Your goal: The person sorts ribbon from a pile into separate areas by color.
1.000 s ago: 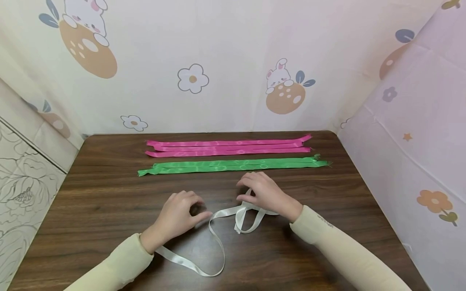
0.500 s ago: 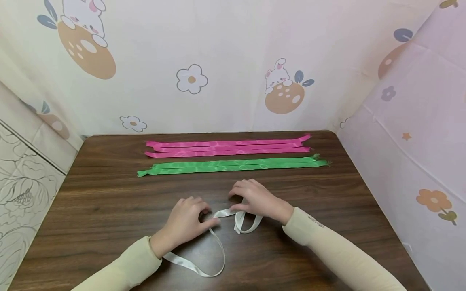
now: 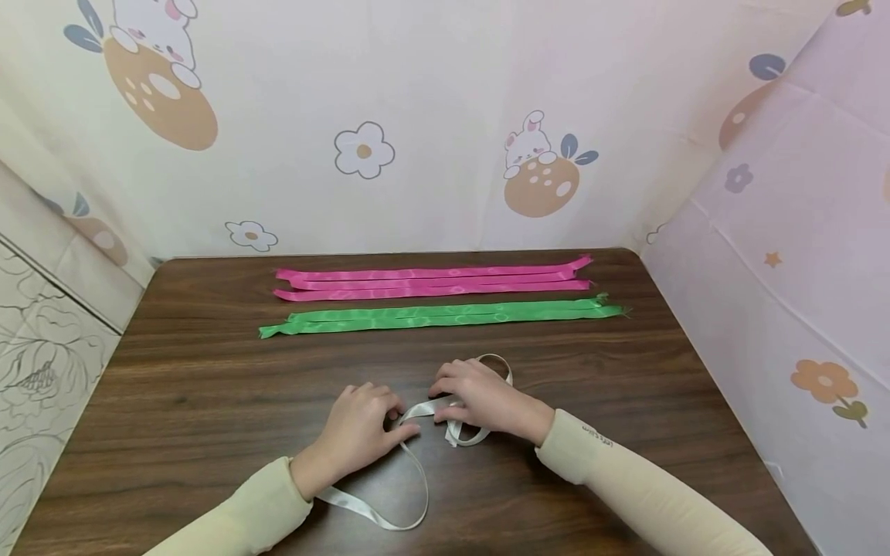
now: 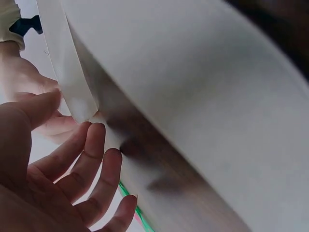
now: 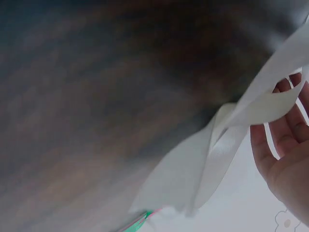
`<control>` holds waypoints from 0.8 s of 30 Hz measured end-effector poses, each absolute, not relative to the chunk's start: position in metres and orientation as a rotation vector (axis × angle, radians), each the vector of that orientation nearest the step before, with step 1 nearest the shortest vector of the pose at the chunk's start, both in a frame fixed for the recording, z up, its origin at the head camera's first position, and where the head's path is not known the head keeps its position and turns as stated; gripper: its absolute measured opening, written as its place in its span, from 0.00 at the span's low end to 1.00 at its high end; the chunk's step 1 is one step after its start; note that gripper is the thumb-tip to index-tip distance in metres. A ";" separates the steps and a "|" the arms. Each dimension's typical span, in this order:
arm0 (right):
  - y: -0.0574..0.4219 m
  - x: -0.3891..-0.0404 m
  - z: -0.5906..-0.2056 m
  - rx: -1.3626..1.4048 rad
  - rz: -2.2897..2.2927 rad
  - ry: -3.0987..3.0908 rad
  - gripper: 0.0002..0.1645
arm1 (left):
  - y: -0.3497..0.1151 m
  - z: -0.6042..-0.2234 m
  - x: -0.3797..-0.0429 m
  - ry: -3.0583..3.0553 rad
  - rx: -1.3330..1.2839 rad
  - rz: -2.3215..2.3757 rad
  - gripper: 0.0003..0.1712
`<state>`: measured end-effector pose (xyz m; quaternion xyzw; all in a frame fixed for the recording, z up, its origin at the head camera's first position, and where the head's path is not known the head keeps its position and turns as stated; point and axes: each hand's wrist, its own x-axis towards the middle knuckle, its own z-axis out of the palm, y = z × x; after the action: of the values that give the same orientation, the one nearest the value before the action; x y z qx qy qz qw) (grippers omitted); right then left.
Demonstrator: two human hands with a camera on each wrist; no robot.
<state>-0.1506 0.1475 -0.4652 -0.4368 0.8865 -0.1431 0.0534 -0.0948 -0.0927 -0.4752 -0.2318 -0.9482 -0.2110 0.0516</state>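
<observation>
A long white satin ribbon (image 3: pixel 361 506) lies in loose curves near the middle of the brown table. My left hand (image 3: pixel 358 428) is over its left part, thumb and loosely bent fingers apart on either side of the strip. In the left wrist view the white ribbon (image 4: pixel 72 72) runs close past the left fingertips (image 4: pixel 96 130). My right hand (image 3: pixel 487 398) is over the looped part, its thumb and fingers spaced around the strip. In the right wrist view the ribbon (image 5: pixel 193 164) crosses in front of the right fingers (image 5: pixel 285 125). The right palm covers part of the loops.
Beyond the hands, green ribbon strips (image 3: pixel 445 315) lie side by side across the table (image 3: pixel 208 386). Behind them are pink ribbon strips (image 3: pixel 431 284), near the table's back edge. A patterned curtain (image 3: pixel 431 93) hangs behind and along the sides.
Both hands have come closer together and toward the table's front edge, the right one also leftward. A white loop behind the right hand is now uncovered; the ribbon's front curve stays put.
</observation>
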 end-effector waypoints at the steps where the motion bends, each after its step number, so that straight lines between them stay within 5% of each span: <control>1: 0.147 -0.150 -0.466 -1.330 -0.432 2.700 0.17 | -0.092 -0.475 -0.095 -2.888 -0.708 -0.638 0.15; 9: 0.143 -0.148 -0.469 -1.341 -0.423 2.742 0.07 | -0.091 -0.476 -0.094 -2.890 -0.724 -0.636 0.11; 24: 0.145 -0.150 -0.456 -1.350 -0.541 2.771 0.03 | -0.098 -0.471 -0.094 -2.830 -0.705 -0.601 0.06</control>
<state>-0.1499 0.1455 -0.4564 -0.4314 0.8854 -0.1729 0.0061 -0.0938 -0.0975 -0.4708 -0.2360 -0.9472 -0.2013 0.0819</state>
